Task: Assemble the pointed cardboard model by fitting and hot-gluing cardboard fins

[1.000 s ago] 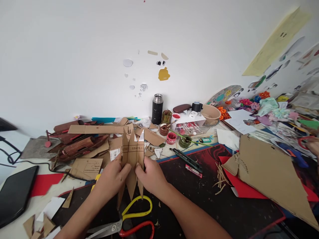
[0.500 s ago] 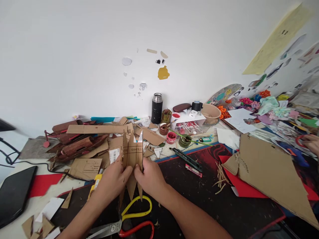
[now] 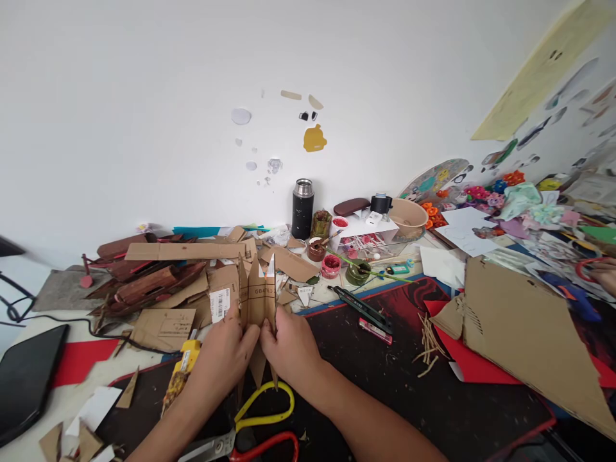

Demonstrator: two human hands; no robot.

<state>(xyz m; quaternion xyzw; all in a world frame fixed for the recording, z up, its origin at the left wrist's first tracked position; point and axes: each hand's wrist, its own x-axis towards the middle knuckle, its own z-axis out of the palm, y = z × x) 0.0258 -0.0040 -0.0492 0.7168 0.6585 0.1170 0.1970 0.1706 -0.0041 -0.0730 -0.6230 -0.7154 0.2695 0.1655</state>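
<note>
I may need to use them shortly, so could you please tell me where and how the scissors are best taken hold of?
I'd take the scissors by the yellow handle, coming from the right. Its large loop faces that side, clear of the red handle, while the blades point toward the lower left.

Extends both bare forearms (image 3: 366, 414) inward from the lower edge of the view, slanting toward each other. Holds left hand (image 3: 222, 350) and right hand (image 3: 292, 343) side by side at nearly matching height, with thumbs (image 3: 250, 339) pointed inward close together. Grips with both, curling the other fingers (image 3: 233, 319) mostly out of sight.
</note>
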